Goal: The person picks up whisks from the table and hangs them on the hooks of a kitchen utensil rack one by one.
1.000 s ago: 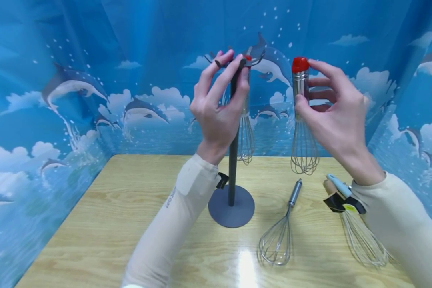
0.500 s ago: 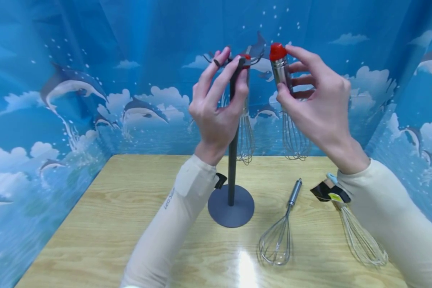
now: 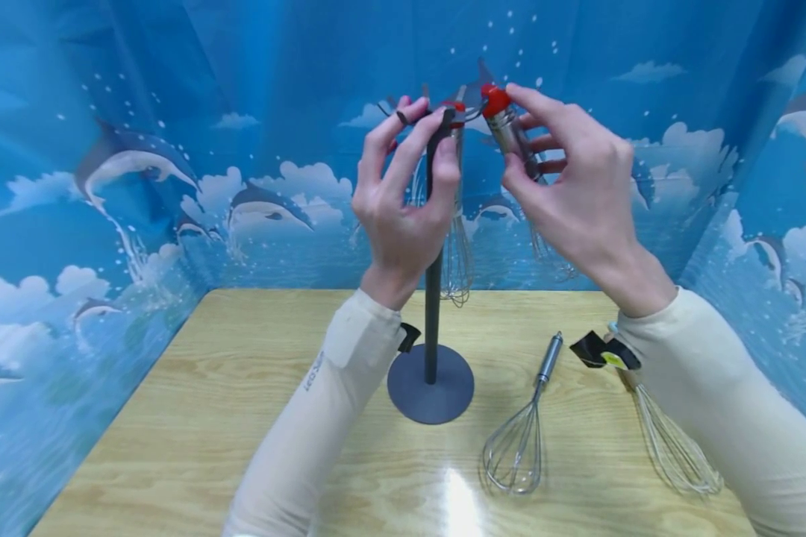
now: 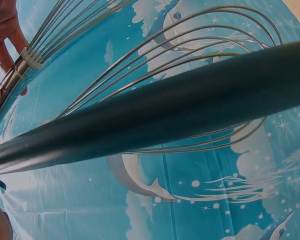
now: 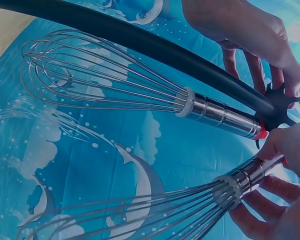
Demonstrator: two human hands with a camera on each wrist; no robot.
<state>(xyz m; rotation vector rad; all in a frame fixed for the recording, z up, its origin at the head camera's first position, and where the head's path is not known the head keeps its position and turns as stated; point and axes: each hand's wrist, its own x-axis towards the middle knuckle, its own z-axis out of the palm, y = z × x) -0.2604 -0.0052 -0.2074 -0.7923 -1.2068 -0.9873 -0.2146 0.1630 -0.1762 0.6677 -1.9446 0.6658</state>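
My right hand (image 3: pixel 571 175) pinches the steel handle of a red-capped whisk (image 3: pixel 508 134), its cap right at a hook of the dark stand (image 3: pixel 433 313). The whisk tilts, wire end down and to the right; in the right wrist view its handle (image 5: pixel 252 172) lies between thumb and fingers. With curled fingers and thumb, my left hand (image 3: pixel 403 201) grips the stand's hooked top (image 5: pixel 277 105). A second red-capped whisk (image 3: pixel 457 253) hangs from the stand behind the pole. In the left wrist view the pole (image 4: pixel 155 120) crosses in front of its wires (image 4: pixel 225 27).
A steel whisk (image 3: pixel 527 432) lies on the wooden table (image 3: pixel 242 418) right of the stand's round base (image 3: pixel 430 406). Further right another whisk (image 3: pixel 675 447) lies partly under my right forearm. A blue dolphin-print curtain (image 3: pixel 275 89) surrounds the table.
My right hand has carried its whisk leftward and up to the stand's hooks, and the whisk has gone from upright to tilted. The left hand stays at the stand's top.
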